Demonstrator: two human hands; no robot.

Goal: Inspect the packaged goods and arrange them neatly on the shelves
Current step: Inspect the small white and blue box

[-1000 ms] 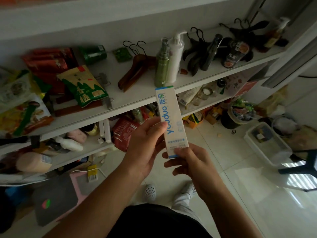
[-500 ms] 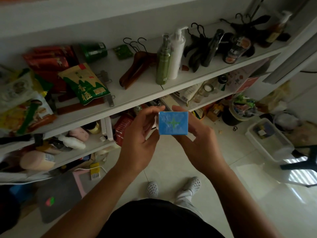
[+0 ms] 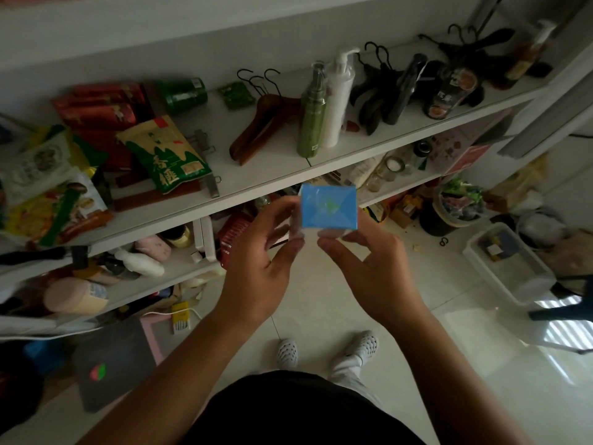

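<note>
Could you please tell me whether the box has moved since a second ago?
Yes. The box has tipped from upright to end-on, its blue end now facing the camera, just below the front edge of the shelf.

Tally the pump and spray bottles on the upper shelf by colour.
Green bottle: 1
White bottle: 1
Black bottle: 1
Amber bottle: 1
Total: 4

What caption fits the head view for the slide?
Left hand and right hand pinch a small box, blue end toward camera, before cluttered white shelves.
</note>
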